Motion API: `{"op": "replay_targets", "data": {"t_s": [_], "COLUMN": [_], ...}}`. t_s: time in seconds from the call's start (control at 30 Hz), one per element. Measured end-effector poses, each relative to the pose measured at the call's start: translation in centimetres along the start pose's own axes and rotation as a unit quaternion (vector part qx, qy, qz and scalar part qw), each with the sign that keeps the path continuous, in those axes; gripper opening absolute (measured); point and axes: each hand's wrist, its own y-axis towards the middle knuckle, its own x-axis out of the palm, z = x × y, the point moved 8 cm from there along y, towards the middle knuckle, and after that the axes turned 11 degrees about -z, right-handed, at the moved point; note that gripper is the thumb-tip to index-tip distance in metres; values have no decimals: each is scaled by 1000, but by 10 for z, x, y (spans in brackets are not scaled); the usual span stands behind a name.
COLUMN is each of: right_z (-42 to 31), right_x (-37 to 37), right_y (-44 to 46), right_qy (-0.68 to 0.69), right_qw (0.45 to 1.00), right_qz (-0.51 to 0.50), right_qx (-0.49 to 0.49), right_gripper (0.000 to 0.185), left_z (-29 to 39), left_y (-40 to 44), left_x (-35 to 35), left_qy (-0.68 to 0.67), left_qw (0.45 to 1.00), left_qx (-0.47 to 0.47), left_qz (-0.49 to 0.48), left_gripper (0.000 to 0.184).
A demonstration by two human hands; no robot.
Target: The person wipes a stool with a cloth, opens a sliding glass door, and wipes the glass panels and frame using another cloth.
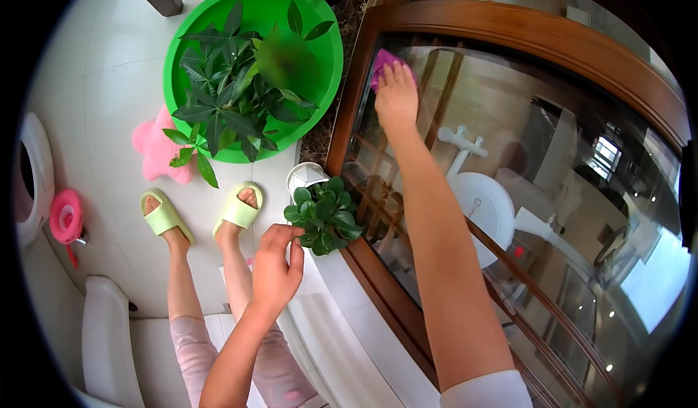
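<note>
My right hand (pixel 397 97) is stretched up to the glass pane (pixel 494 117), pressing a magenta cloth (pixel 383 65) against it near the corner of the brown wooden frame (pixel 356 92). The cloth is bunched under the fingers and partly hidden by them. Lower down, my left hand (pixel 278 266) has its fingers curled together at the edge of a small leafy plant (pixel 327 212), touching or very near its leaves. That plant stands in a white pot (pixel 305 175) beside the frame.
A large green tub (pixel 331 59) with a leafy plant (pixel 233 88) stands on the tiled floor. A pink cushion (pixel 156 146) lies beside it, near my feet in green slippers (pixel 240 208). A pink ring-shaped object (pixel 66 216) is at the left. A white ledge (pixel 363 313) runs below the window.
</note>
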Motion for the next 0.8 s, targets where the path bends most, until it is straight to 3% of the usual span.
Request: {"op": "replay_targets", "data": {"t_s": [0.07, 0.17, 0.27, 0.37, 0.43, 0.53, 0.67, 0.73, 0.8], "right_z": [-37, -29, 53, 128, 158, 145, 61, 21, -33], "right_x": [20, 20, -49, -137, -150, -123, -64, -28, 17], "right_y": [-38, -82, -104, -102, -69, 16, 89, 105, 96], "right_qy": [46, 145, 204, 168, 90, -29, -136, -111, -72], "right_qw": [997, 989, 936, 879, 851, 894, 965, 978, 996], "right_qz": [-22, 30, 267, 373, 426, 355, 204, 162, 58], "right_qx": [-63, -19, 107, 244, 293, 273, 95, 65, -13], "right_gripper": [40, 34, 29, 43, 41, 41, 49, 49, 52], "left_z": [-8, -10, -8, -5, -8, -12, -41, -55, -69], "left_y": [-1, 2, 6, 14, 20, 28, 35, 37, 37], "left_x": [-6, -10, -5, 6, 16, 22, 29, 29, 29], "left_qy": [-15, -16, -1, -9, -26, -16, -23, -19, -40], "left_qw": [999, 998, 1000, 1000, 1000, 1000, 1000, 999, 996], "left_qx": [-50, -65, -14, -3, -15, -1, -12, -31, -82], "left_qz": [-4, -5, 11, 5, -3, -6, 0, 0, -10], "left_gripper": [15, 15, 15, 15, 15, 14, 15, 16, 16]}}
